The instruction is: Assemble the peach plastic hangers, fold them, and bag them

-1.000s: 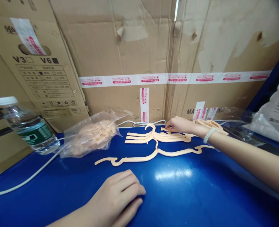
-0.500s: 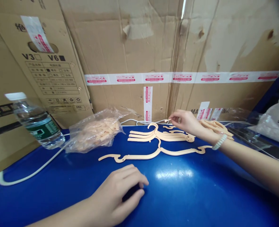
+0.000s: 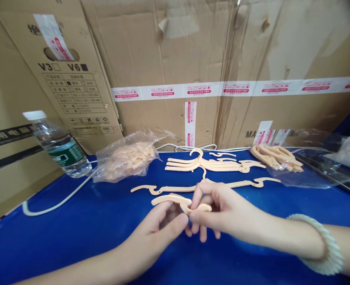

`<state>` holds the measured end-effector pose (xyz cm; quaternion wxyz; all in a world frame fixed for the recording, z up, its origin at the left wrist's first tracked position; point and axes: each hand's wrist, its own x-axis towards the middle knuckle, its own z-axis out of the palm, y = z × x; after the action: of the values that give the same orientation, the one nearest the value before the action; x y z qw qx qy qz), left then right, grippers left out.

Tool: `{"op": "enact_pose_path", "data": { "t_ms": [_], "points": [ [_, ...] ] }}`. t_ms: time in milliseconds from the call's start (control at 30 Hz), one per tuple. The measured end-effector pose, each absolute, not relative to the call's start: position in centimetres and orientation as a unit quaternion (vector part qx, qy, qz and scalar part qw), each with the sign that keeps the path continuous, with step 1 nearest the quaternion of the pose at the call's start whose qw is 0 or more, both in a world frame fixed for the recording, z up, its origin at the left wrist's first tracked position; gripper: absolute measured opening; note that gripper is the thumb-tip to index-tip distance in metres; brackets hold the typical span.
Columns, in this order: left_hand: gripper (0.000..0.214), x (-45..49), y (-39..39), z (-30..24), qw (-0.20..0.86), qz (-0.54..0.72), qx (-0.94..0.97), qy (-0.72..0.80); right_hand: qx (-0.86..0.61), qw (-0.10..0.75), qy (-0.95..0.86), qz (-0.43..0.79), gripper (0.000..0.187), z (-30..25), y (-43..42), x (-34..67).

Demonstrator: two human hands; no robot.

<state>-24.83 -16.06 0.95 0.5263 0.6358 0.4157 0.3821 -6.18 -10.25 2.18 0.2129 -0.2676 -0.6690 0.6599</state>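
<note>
Cardboard (image 3: pixel 169 51) behind, blue table (image 3: pixel 62 245) in front, two hands meeting on one hooked piece (image 3: pixel 165 199).
At least two cardboard panels along the back, perhaps as a screen. Left hand (image 3: pixel 161 227) narrow, thumb and fingers about the piece's longer end; right hand (image 3: pixel 222 206) pinches the shorter end, seemingly to steady it. One hanger (image 3: pixel 175 189) spread flat just beyond them, likely kept within reach. Behind it, one stack of arms (image 3: pixel 182 162), three or more, aligned probably to save room. One clear bag (image 3: pixel 127 158) of parts, left; one bottle (image 3: pixel 68 154) beside it. One pile of curved parts (image 3: pixel 284 160), right. Two small hooks (image 3: pixel 221 155), at least, behind the stack. Hooked piece held above the table; fingers hide its middle.
</note>
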Motion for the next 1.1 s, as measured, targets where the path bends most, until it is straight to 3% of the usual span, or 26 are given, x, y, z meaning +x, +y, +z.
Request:
{"op": "enact_pose_path", "data": {
  "t_ms": [100,167,267,333,400,533,767,1100],
  "points": [
    [0.037,-24.6,-16.1,1.2,0.54,0.404,0.578,0.46,-0.269,0.217,-0.702,0.622,0.03,2.2,-10.9,-6.2],
    [0.035,-24.7,-15.8,1.2,0.546,0.434,0.537,0.475,-0.27,0.228,-0.768,0.534,0.027,3.0,-10.0,-5.5],
    [0.036,-25.2,-15.4,1.1,0.561,0.473,0.48,0.481,-0.307,0.258,-0.874,0.273,0.029,4.1,-6.8,-3.5],
    [0.037,-25.5,-15.3,1.1,0.57,0.479,0.458,0.486,-0.344,0.24,-0.902,0.102,0.024,4.0,-4.1,-1.9],
    [0.038,-25.7,-15.2,1.2,0.576,0.484,0.443,0.487,-0.36,0.2,-0.911,0.009,0.017,3.2,-1.7,-0.5],
    [0.036,-25.8,-15.1,1.1,0.584,0.485,0.438,0.481,-0.37,0.143,-0.918,-0.018,0.008,1.0,0.5,0.7],
    [0.036,-26.7,-14.9,1.2,0.567,0.495,0.458,0.473,-0.365,0.174,-0.914,-0.018,0.011,0.0,1.5,0.1],
    [0.032,-28.1,-13.9,1.8,0.536,0.572,0.431,0.448,-0.316,0.377,-0.871,-0.006,0.013,4.3,-3.0,2.0]
  ]
}}
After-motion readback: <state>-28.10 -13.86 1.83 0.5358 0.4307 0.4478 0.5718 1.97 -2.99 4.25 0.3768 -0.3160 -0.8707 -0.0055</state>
